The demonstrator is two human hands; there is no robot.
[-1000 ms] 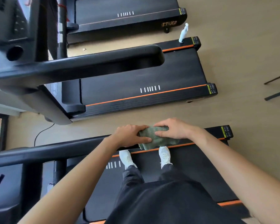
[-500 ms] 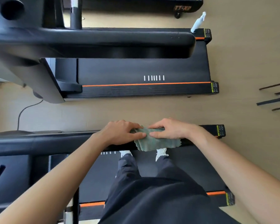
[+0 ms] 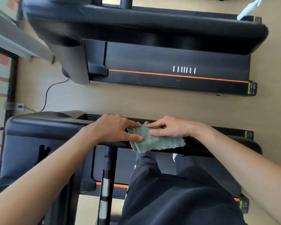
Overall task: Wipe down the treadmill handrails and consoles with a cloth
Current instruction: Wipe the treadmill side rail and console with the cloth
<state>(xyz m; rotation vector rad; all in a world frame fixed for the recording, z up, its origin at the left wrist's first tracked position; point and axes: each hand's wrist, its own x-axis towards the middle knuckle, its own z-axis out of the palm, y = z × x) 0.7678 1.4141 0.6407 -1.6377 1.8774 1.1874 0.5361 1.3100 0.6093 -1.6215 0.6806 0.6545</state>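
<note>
Two dark trouser legs (image 3: 177, 200) fill the bottom centre of the frame, with the toe of a white shoe (image 3: 174, 157) showing above them on the black running belt (image 3: 209, 172). Both bare forearms reach up from the lower corners to the black handrail (image 3: 191, 147), which crosses the middle of the frame.

A green cloth (image 3: 157, 142) lies draped over this handrail at centre. The left hand (image 3: 112, 129) pinches the cloth's left end between forefinger and thumb. The right hand (image 3: 172, 127) grips it from the right, with thumb and forefinger on top and the other fingers curled. The fingertips of the two hands nearly meet.

Beyond the rail is pale wood floor (image 3: 136, 101), with a power cable (image 3: 46, 95) running to a wall socket (image 3: 20, 106) at middle left. Farther up stands a second treadmill (image 3: 169, 62) with an orange stripe (image 3: 177, 76). A white spray bottle (image 3: 248, 9) is at the upper right.
</note>
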